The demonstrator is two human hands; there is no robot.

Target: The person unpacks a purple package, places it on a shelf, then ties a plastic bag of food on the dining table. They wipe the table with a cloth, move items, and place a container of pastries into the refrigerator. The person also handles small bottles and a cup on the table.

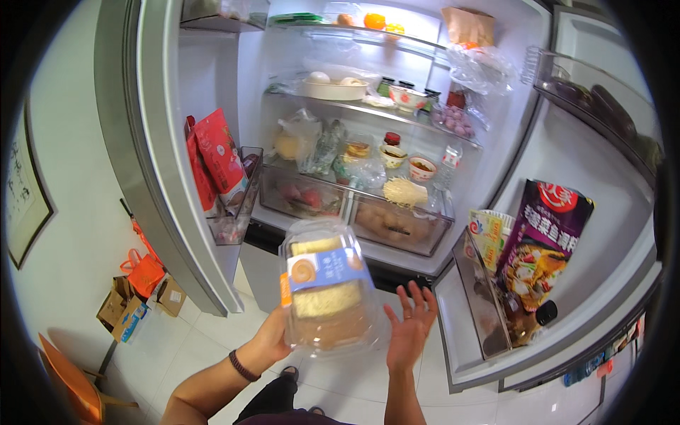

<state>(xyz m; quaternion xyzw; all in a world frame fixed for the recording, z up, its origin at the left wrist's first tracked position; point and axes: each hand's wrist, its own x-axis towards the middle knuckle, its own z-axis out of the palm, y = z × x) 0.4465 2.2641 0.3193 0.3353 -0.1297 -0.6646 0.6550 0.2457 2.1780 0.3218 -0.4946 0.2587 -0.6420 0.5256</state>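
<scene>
My left hand (273, 334) grips the left side of a clear plastic clamshell box (329, 297) that holds pale yellow sponge cake pieces. A blue and white printed band runs across the box, with an orange tab at its left. Just right of the box, my right hand (411, 324) is raised with its fingers apart, holding nothing. Beyond both hands stands an open refrigerator, its shelves loaded with food. Enoki mushrooms (405, 192) lie at the front of the lower shelf, near two small bowls, one of them red-patterned (423, 169).
Two clear drawers, the right one (401, 226) holding round brown items, sit below the shelves. Open doors flank the compartment; the right door's bin (481, 303) holds a purple seasoning packet (552, 239), the left door's red bags (220, 154). Cardboard boxes (171, 296) and an orange chair (74, 377) stand at left.
</scene>
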